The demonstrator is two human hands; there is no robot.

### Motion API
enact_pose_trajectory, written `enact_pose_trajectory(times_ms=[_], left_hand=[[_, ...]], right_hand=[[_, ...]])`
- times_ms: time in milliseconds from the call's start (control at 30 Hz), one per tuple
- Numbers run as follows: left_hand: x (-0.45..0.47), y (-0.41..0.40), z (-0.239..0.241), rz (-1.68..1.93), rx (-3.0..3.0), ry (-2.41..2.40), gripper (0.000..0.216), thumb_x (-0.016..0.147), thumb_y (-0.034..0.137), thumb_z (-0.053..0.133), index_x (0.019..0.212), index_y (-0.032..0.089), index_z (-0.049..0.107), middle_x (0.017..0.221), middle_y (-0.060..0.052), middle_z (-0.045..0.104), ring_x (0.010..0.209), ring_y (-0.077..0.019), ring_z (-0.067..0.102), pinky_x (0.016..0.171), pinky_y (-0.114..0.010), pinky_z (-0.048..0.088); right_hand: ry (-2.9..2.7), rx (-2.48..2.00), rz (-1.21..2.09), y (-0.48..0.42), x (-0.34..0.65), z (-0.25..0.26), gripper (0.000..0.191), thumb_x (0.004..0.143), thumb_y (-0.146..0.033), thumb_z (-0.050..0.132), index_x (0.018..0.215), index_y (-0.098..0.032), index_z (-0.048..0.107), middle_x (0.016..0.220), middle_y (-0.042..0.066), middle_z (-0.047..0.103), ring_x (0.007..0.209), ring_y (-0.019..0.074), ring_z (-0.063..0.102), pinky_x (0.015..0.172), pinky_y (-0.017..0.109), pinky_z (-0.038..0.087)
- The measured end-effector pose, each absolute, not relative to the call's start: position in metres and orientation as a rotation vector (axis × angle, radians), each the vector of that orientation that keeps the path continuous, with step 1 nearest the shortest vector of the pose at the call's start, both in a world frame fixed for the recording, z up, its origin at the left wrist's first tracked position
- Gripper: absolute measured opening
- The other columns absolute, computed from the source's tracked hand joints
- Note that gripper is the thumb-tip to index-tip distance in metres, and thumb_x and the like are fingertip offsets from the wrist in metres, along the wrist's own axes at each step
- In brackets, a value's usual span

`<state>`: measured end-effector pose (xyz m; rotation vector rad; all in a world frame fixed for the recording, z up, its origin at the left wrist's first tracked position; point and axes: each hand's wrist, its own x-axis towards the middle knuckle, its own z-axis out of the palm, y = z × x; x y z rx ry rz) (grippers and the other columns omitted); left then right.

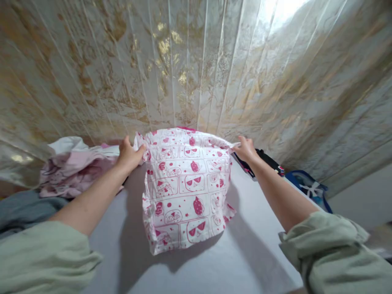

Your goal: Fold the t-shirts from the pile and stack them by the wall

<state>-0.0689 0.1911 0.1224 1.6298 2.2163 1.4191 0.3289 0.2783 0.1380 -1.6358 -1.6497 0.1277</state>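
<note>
A white child's top with a pink print of strawberries and cartoon faces in sunglasses hangs spread over the white table. My left hand pinches its upper left corner, and my right hand pinches the upper right corner, which is pulled out to a point. Between them the upper edge is stretched, sagging a little. Creases run down the fabric, and a small flap sticks out low on its right side. I cannot tell whether the lower hem touches the table.
Left of the table surface lies a heap of pink and white clothes, with grey-blue cloth nearer me. Beyond my right forearm are a dark folded item and a blue-edged bag. A patterned white-and-gold wall rises behind.
</note>
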Motion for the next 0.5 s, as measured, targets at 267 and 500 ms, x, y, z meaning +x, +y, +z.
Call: enact_pose_trajectory(times_ms=[267, 500], left_hand=[[-0.071, 0.115, 0.002, 0.815, 1.937, 2.036, 0.044, 0.08, 0.047, 0.046, 0.108, 0.019, 0.063, 0.112, -0.011, 0.062, 0.111, -0.028, 0.058, 0.101, -0.04, 0.043], [-0.067, 0.079, -0.015, 0.718, 1.975, 2.114, 0.029, 0.079, 0.035, 0.041, 0.091, 0.022, 0.064, 0.097, -0.009, 0.062, 0.092, -0.0264, 0.063, 0.086, -0.04, 0.049]], right_hand=[[-2.387, -1.444, 0.28, 0.155, 0.32, 0.011, 0.04, 0.088, -0.026, 0.052, 0.128, -0.023, 0.057, 0.13, 0.014, 0.052, 0.112, 0.0261, 0.057, 0.093, 0.039, 0.047], [-2.384, -1.537, 0.159, 0.111, 0.325, -0.009, 0.037, 0.079, -0.003, 0.043, 0.104, -0.024, 0.06, 0.114, 0.009, 0.06, 0.1, 0.0233, 0.058, 0.084, 0.036, 0.048]])
